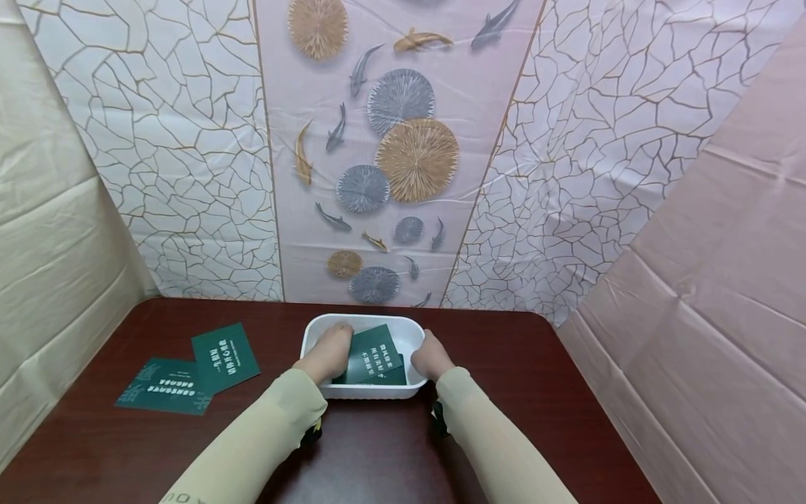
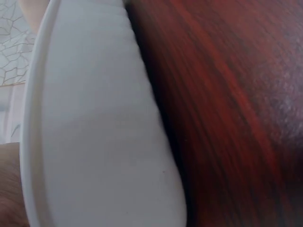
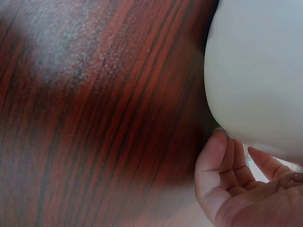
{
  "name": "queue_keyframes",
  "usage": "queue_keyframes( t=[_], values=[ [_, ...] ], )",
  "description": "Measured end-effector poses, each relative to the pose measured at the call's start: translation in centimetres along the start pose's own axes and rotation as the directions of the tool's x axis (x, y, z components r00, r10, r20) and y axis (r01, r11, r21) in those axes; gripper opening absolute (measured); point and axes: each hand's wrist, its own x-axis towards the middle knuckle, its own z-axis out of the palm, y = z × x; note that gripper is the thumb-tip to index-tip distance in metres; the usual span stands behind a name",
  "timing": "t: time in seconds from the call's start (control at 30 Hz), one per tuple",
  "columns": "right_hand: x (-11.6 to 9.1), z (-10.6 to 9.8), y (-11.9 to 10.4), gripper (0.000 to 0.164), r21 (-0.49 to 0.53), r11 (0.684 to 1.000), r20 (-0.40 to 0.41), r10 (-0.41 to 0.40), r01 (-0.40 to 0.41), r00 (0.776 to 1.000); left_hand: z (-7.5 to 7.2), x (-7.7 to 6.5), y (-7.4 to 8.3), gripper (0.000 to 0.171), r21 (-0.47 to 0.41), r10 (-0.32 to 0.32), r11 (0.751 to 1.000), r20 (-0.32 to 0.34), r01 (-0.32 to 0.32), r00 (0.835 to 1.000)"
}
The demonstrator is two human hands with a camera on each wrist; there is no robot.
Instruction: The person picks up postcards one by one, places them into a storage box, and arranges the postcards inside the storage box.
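A white tray point(image 1: 371, 393) stands on the table in the head view, with green cards point(image 1: 371, 357) bearing white print inside, one overlapping another. My left hand point(image 1: 332, 352) reaches over the front rim and grips the upper card at its left edge; its fingertips are hidden. At the tray's right end, my right hand point(image 1: 432, 355) holds the rim. In the right wrist view the curled fingers point(image 3: 210, 158) of that hand sit against the tray's outer wall point(image 3: 260, 80). The left wrist view mostly shows the tray's front wall point(image 2: 99, 113), with part of the left hand point(image 2: 10, 184) at its edge.
Two more green printed cards, an upper card point(image 1: 225, 357) and a lower card point(image 1: 165, 386), lie overlapping on the left of the dark red wooden table point(image 1: 541, 420). A patterned cloth point(image 1: 390, 231) hangs behind the table, and plain cloths hang at both sides.
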Motion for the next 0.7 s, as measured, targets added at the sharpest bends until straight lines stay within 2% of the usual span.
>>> queue_keyframes(
  t=[0.13, 0.47, 0.7],
  values=[
    [-0.07, -0.03, -0.06, 0.067, -0.002, 1.0, -0.001, -0.005, 0.005, 1.0, 0.39, -0.21, 0.03, 0.034, 0.032, 0.006, 0.999, -0.002, -0.006, 1.0],
    [-0.27, -0.15, -0.03, 0.068, 0.006, 1.0, 0.009, -0.022, 0.022, 1.0, 0.62, -0.63, 0.55, 0.037, 0.038, -0.058, 0.998, 0.064, 0.056, 0.996],
    [-0.24, -0.06, -0.08, 0.066, 0.0, 1.0, 0.004, -0.016, 0.016, 1.0, 0.99, -0.53, 0.66, 0.036, 0.021, -0.051, 0.999, 0.073, 0.049, 0.996]
  ],
)
